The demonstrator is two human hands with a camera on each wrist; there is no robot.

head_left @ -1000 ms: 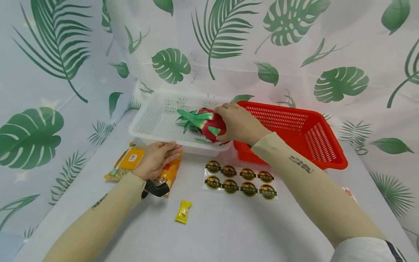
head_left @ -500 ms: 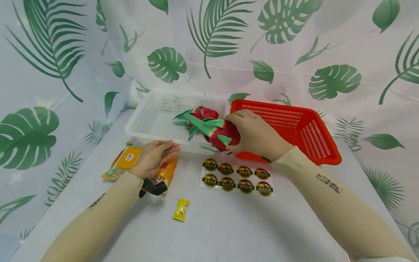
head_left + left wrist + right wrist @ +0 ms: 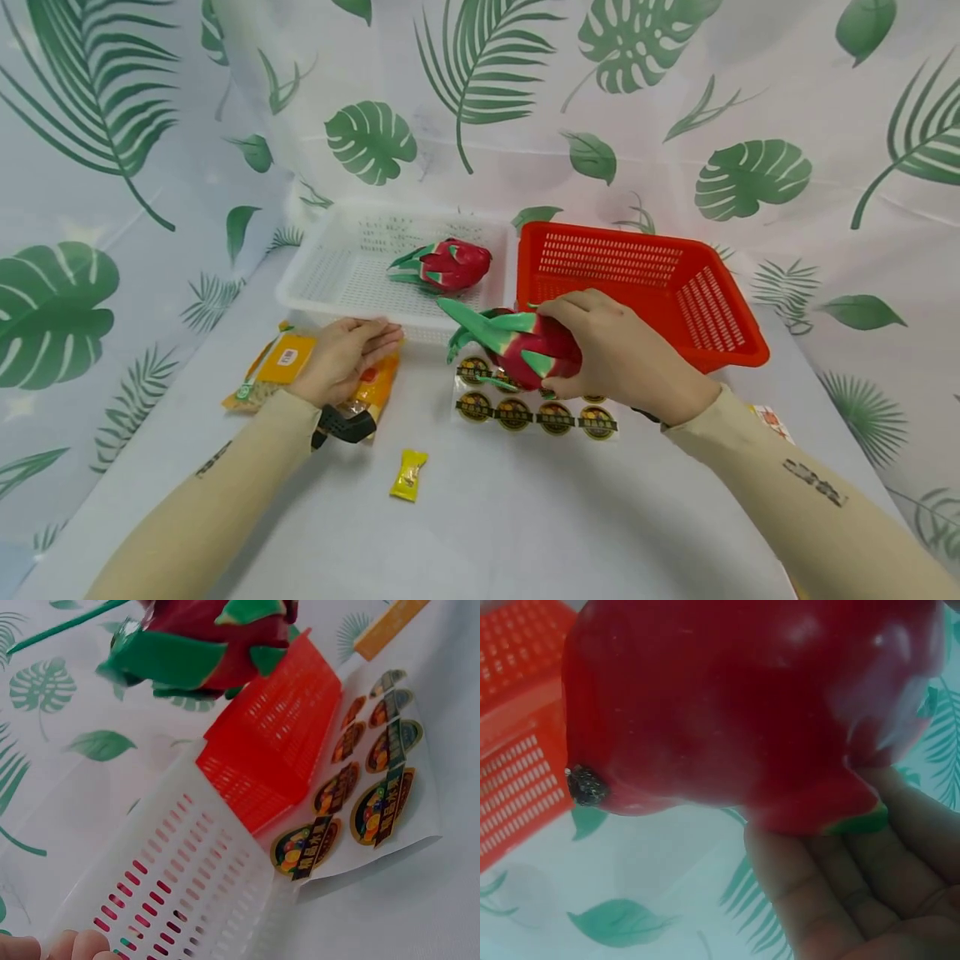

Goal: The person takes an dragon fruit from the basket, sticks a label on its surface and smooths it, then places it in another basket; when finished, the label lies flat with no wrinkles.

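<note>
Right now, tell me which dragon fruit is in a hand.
The nearer dragon fruit, gripped by the right hand and held in the air; the farther dragon fruit lies inside the white basket.

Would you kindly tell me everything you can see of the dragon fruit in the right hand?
The dragon fruit is glossy red with green scales, longest at one end, and a dark, rough spot at the other. Its skin looks smooth, perhaps plastic. The right hand grips it, raised, long scales leftward, partly covering the sticker sheet in the head view.
</note>
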